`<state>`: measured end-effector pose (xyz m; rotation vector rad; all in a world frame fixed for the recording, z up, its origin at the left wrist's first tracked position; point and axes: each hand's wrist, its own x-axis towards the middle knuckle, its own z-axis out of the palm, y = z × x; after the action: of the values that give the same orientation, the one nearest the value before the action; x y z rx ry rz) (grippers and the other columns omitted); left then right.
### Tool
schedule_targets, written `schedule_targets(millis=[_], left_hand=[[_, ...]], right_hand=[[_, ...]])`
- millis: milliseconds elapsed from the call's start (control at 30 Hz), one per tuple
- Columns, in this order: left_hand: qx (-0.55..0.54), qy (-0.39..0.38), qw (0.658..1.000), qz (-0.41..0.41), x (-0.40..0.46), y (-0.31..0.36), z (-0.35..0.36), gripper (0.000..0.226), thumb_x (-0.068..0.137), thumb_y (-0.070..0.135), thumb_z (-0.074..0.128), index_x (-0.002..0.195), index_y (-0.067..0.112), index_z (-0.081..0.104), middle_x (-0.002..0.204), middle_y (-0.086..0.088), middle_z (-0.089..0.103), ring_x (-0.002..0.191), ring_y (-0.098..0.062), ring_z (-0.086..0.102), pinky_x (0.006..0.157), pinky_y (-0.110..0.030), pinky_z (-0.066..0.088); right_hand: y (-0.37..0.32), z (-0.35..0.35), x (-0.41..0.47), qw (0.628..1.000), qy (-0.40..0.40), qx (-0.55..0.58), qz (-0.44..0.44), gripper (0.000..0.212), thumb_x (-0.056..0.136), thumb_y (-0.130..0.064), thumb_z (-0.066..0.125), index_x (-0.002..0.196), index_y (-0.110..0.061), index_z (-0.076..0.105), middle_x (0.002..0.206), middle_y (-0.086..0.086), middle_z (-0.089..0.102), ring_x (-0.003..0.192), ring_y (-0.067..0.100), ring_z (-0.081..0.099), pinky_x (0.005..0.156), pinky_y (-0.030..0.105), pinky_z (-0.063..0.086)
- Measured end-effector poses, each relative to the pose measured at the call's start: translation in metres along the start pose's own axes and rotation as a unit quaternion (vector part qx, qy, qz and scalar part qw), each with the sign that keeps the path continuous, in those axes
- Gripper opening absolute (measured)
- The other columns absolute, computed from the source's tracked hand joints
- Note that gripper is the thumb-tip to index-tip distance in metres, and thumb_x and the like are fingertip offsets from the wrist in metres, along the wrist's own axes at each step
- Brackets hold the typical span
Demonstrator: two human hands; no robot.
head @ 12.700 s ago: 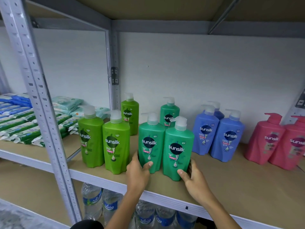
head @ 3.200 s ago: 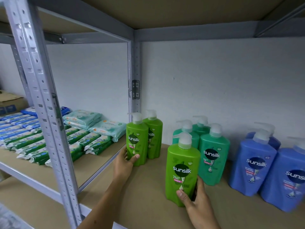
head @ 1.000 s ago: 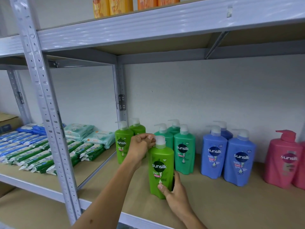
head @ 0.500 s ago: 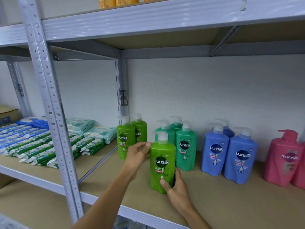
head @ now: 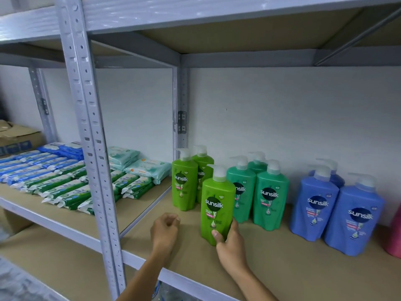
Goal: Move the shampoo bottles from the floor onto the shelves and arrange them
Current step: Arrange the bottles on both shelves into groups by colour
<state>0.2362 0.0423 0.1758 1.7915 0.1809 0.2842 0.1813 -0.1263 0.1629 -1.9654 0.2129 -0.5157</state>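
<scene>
From the head camera, most of the work looks done: the shelf (head: pixel 271 266) already carries upright pump bottles sorted by colour, with two light green bottles (head: pixel 184 181) at the back left, a cluster of teal bottles (head: pixel 270 198) to their right, blue bottles (head: pixel 353 216) further right, and the edge of a pink one (head: pixel 395 240) at the frame's border. One more light green bottle (head: pixel 217 205) stands nearer the front edge, ahead of the gap between the green pair and the teal group. The right hand (head: pixel 230 246) grips its lower part, thumb across the front and fingers wrapped behind. The left hand (head: pixel 165 230) hovers just beside it, fingers curled and holding nothing. What remains, by my reading, is sliding this bottle back into line with its green companions. The floor is out of view, so I cannot tell whether more bottles wait there. Packs of wipes (head: pixel 65 187) fill the neighbouring bay.
</scene>
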Motion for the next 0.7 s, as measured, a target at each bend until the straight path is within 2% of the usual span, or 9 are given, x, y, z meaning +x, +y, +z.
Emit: schedule_targets(millis=[133, 267, 333, 433, 500, 567, 600, 700], left_hand=[[-0.012, -0.003, 1.000, 0.027, 0.018, -0.002, 0.006, 0.010, 0.086, 0.012, 0.066, 0.096, 0.016, 0.067, 0.090, 0.002, 0.069, 0.091, -0.015, 0.064, 0.076, -0.024, 0.042], [-0.048, -0.018, 0.997, 0.054, 0.041, -0.005, 0.013, 0.023, 0.086, 0.008, 0.066, 0.107, 0.016, 0.064, 0.097, 0.004, 0.069, 0.098, -0.014, 0.064, 0.077, -0.026, 0.046], [-0.059, -0.028, 0.995, 0.072, 0.050, -0.004, 0.018, 0.031, 0.083, 0.009, 0.069, 0.108, 0.025, 0.061, 0.099, 0.011, 0.068, 0.098, -0.009, 0.064, 0.083, -0.029, 0.049], [-0.068, -0.050, 0.994, 0.067, 0.062, -0.004, 0.024, 0.053, 0.077, 0.015, 0.078, 0.115, 0.037, 0.049, 0.099, 0.022, 0.062, 0.092, 0.006, 0.058, 0.088, -0.027, 0.045], [-0.076, -0.063, 0.993, 0.068, 0.072, -0.008, 0.029, 0.067, 0.068, 0.027, 0.083, 0.120, 0.048, 0.046, 0.103, 0.024, 0.066, 0.097, 0.004, 0.062, 0.089, -0.030, 0.048], [-0.065, -0.070, 0.993, 0.070, 0.079, -0.012, 0.034, 0.079, 0.062, 0.032, 0.085, 0.121, 0.059, 0.040, 0.109, 0.023, 0.065, 0.103, -0.001, 0.062, 0.088, -0.031, 0.049], [-0.056, -0.069, 0.993, 0.074, 0.079, -0.009, 0.036, 0.083, 0.063, 0.030, 0.085, 0.125, 0.058, 0.038, 0.112, 0.022, 0.062, 0.104, -0.003, 0.060, 0.088, -0.031, 0.047], [-0.034, -0.053, 0.995, 0.077, 0.081, -0.003, 0.041, 0.081, 0.072, 0.020, 0.080, 0.139, 0.034, 0.037, 0.113, 0.017, 0.058, 0.106, -0.009, 0.056, 0.085, -0.027, 0.040]], right_hand=[[-0.006, 0.032, 0.021, 0.999, 0.018, -0.029, 0.009, 0.057, 0.089, -0.014, 0.062, 0.139, -0.010, 0.036, 0.124, 0.008, 0.061, 0.110, 0.027, 0.059, 0.087, 0.027, 0.046], [-0.010, 0.051, 0.040, 0.999, 0.034, -0.033, 0.012, 0.063, 0.090, -0.013, 0.060, 0.144, -0.010, 0.029, 0.129, 0.012, 0.058, 0.112, 0.029, 0.058, 0.091, 0.032, 0.047], [-0.010, 0.057, 0.048, 0.998, 0.046, -0.048, 0.023, 0.060, 0.091, -0.014, 0.059, 0.143, -0.008, 0.029, 0.127, 0.015, 0.058, 0.111, 0.031, 0.059, 0.089, 0.032, 0.046], [-0.008, 0.064, 0.059, 0.995, 0.061, -0.062, 0.039, 0.054, 0.092, -0.015, 0.058, 0.139, -0.005, 0.033, 0.123, 0.017, 0.059, 0.109, 0.033, 0.059, 0.087, 0.033, 0.046], [-0.007, 0.068, 0.063, 0.994, 0.076, -0.066, 0.049, 0.055, 0.092, -0.016, 0.058, 0.140, -0.007, 0.032, 0.122, 0.017, 0.059, 0.108, 0.033, 0.060, 0.086, 0.033, 0.046], [-0.006, 0.070, 0.067, 0.992, 0.093, -0.070, 0.052, 0.061, 0.091, -0.017, 0.058, 0.144, -0.010, 0.028, 0.122, 0.015, 0.060, 0.107, 0.032, 0.061, 0.085, 0.032, 0.046], [-0.006, 0.071, 0.067, 0.991, 0.098, -0.073, 0.051, 0.063, 0.091, -0.018, 0.058, 0.145, -0.011, 0.026, 0.123, 0.015, 0.060, 0.106, 0.032, 0.061, 0.084, 0.031, 0.046], [-0.005, 0.073, 0.069, 0.991, 0.095, -0.088, 0.039, 0.064, 0.092, -0.020, 0.057, 0.146, -0.010, 0.024, 0.122, 0.014, 0.059, 0.104, 0.031, 0.062, 0.082, 0.031, 0.046]])
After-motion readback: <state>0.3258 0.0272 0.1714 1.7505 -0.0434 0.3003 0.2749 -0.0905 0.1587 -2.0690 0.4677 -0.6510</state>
